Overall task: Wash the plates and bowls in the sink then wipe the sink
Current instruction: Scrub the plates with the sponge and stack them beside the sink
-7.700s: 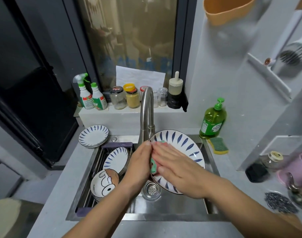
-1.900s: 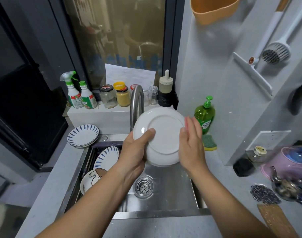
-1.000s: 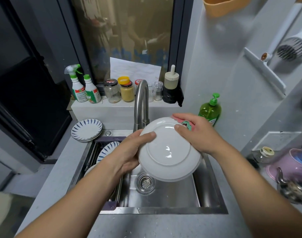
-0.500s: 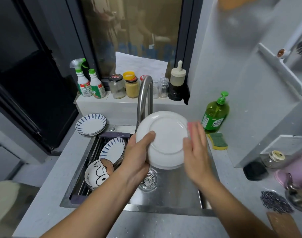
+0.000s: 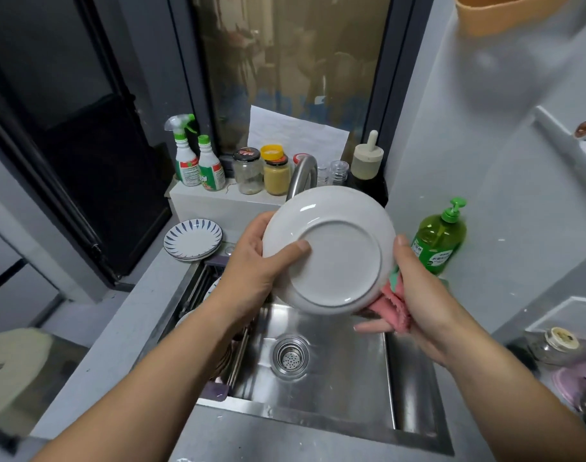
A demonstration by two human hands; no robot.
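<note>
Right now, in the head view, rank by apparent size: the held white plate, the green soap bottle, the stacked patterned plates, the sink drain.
1. held white plate (nearest the camera, which inflates it)
2. green soap bottle and stacked patterned plates: too alike to rank
3. sink drain

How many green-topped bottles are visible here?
3: a spray bottle and a capped bottle side by side on the ledge, and a pump soap bottle right of the sink. More may hide behind the plate.
</note>
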